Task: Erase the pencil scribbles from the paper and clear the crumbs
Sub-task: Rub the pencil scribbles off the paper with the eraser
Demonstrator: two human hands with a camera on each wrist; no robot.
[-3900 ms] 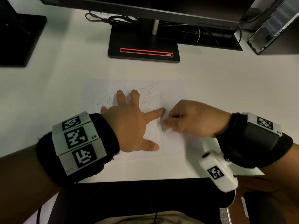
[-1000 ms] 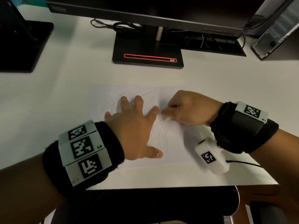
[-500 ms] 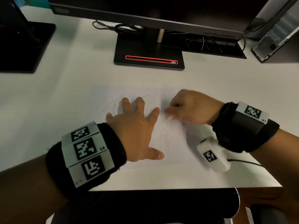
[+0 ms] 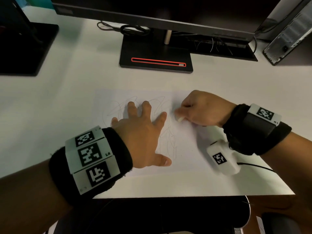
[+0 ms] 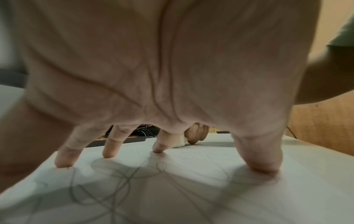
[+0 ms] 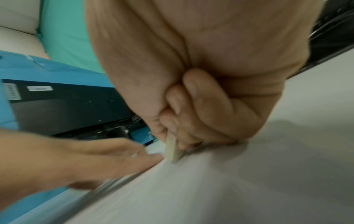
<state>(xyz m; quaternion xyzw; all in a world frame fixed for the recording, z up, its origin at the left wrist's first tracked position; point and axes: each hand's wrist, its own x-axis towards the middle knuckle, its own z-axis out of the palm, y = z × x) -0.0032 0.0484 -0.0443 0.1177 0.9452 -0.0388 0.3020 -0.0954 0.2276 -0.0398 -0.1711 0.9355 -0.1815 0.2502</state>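
Observation:
A white sheet of paper [image 4: 187, 162] lies on the white desk, covered with thin grey pencil scribbles [image 4: 168, 141]. My left hand [image 4: 141, 130] is spread flat on the sheet and presses it down with straight fingertips [image 5: 109, 153]. My right hand [image 4: 200, 110] pinches a small white eraser [image 4: 180, 119] with its tip on the paper, just right of the left index finger. The right wrist view shows the eraser [image 6: 172, 151] between thumb and curled fingers. In the left wrist view the scribbles [image 5: 122, 178] run under my palm, and the eraser [image 5: 180, 141] shows beyond it.
A black monitor base [image 4: 156, 56] with a red-rimmed slot stands behind the paper. Cables [image 4: 130, 29] lie behind it. A second black stand [image 4: 25, 48] is at far left, a grey computer case [image 4: 290, 36] at far right. The desk's front edge [image 4: 185, 197] is near my wrists.
My right hand with the eraser has gone from the sheet's lower middle up to its right middle, and shifts slightly in small strokes. The left hand keeps pressing the paper in place.

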